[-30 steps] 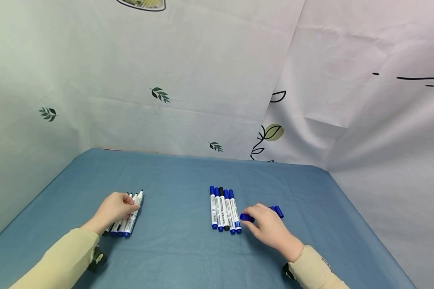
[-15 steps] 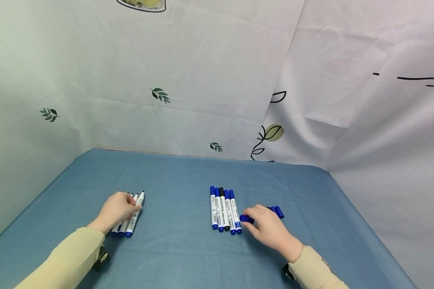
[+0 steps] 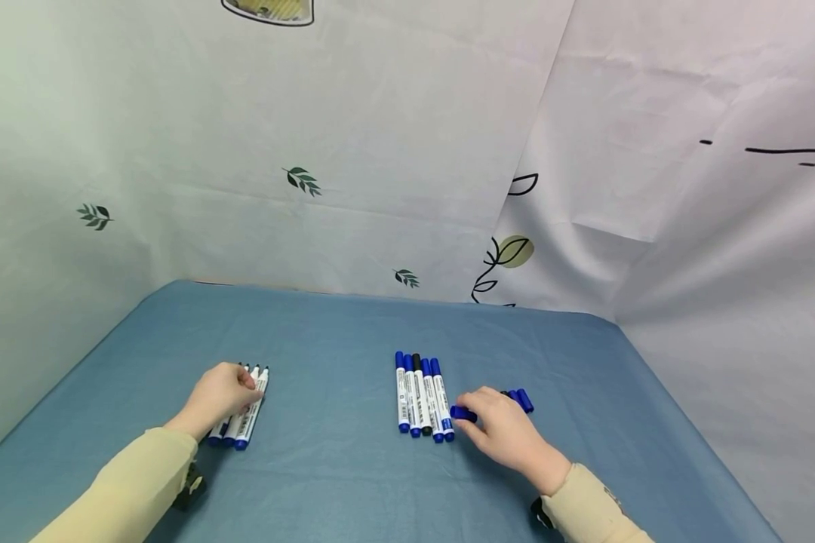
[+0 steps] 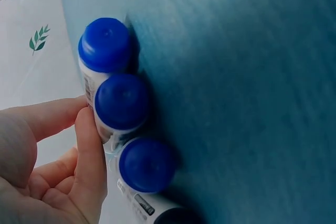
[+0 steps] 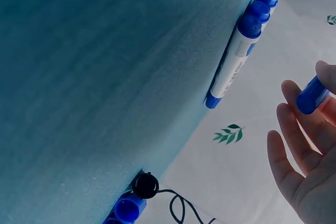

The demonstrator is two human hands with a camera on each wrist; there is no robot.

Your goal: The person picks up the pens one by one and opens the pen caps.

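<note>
At the left of the head view, my left hand [image 3: 216, 396] pinches the rightmost of several uncapped white markers [image 3: 247, 431] lying side by side. Their dark tips point away from me. In the left wrist view, the thumb and forefinger of the left hand [image 4: 79, 166] meet beside the barrels, whose blue ends [image 4: 106, 43] face the camera. My right hand [image 3: 505, 426] holds a blue marker cap [image 3: 462, 413] between thumb and fingers, just right of the capped markers. The right wrist view shows this blue cap [image 5: 312, 99] in the pinch, other fingers spread.
A row of capped markers [image 3: 421, 394], mostly blue with one black, lies mid-table. Behind my right hand sit loose blue caps [image 3: 524, 400] and a black cap [image 5: 146, 185]. Blue cloth [image 3: 326, 483] covers the table; a white printed curtain [image 3: 407, 136] hangs behind.
The rightmost uncapped marker has shifted slightly toward me under my left hand, which earlier moved a little to the right. My right hand keeps the blue cap in nearly the same spot.
</note>
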